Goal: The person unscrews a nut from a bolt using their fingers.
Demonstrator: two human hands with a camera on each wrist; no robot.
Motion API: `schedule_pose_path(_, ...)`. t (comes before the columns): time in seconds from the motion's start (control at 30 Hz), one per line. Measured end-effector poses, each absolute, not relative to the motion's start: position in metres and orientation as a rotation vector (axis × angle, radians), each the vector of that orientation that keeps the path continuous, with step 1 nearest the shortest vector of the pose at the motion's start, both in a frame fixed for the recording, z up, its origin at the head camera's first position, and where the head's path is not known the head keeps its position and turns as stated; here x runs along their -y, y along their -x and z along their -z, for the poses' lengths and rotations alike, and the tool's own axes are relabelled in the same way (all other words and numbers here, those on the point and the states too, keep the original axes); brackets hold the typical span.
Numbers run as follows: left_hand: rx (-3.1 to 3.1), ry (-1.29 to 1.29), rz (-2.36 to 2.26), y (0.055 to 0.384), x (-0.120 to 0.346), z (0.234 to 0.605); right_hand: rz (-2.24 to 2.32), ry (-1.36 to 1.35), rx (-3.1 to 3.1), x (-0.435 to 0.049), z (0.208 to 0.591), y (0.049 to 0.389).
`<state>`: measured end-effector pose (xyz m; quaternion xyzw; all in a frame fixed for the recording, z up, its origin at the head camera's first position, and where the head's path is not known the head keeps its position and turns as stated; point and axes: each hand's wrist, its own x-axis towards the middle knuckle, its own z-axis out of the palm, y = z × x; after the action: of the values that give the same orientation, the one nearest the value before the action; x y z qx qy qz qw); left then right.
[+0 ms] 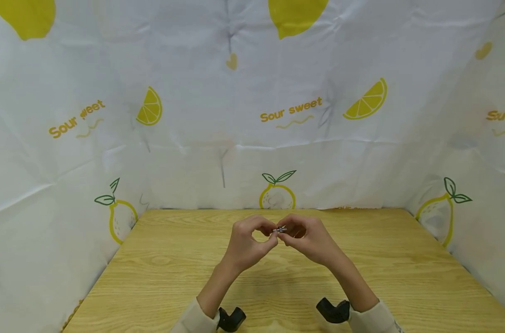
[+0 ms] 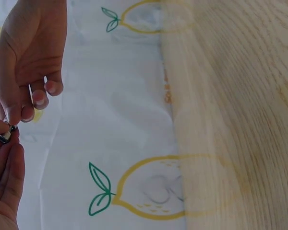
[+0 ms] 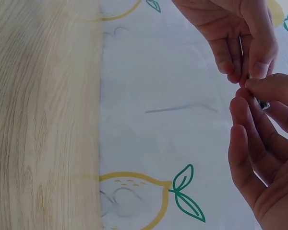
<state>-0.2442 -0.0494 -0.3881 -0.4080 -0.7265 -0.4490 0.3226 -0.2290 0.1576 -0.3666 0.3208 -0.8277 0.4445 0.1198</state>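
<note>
Above the far part of the wood-grain table (image 1: 173,259), in line with the middle of its far edge, a small silvery metal fitting (image 1: 280,229) is held between two bare hands. The left hand (image 1: 245,244) pinches its left end between thumb and fingertips; the right hand (image 1: 312,239) pinches the other side, its remaining fingers curved. The fitting has a thicker section along its length, but the fingers hide much of it. Both wrist views show the hands raised clear of the tabletop. Cream sleeves (image 1: 196,319) end at the wrists, each beside a black elbow-shaped piece (image 1: 231,319), toward the table's near edge. White fabric (image 1: 186,175) rises behind the far edge and along both sides, printed with lemons, slices and "Sour sweet"; outlined lemons sit by the far left and far right corners.
</note>
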Motion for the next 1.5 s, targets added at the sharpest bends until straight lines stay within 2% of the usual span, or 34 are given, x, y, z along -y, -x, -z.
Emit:
schedule_pose_path(0.83, 1.826, 1.095, 1.129, 0.2452, 0.0488, 0.3875, -1.582, -1.051, 2.515, -0.1632, 0.3646, 0.2334)
schedule_pose_path(1.5, 1.843, 1.099, 1.137, 0.2461, 0.0499, 0.3869, -1.571, -1.015, 2.470, -0.1632, 0.3631, 0.2310)
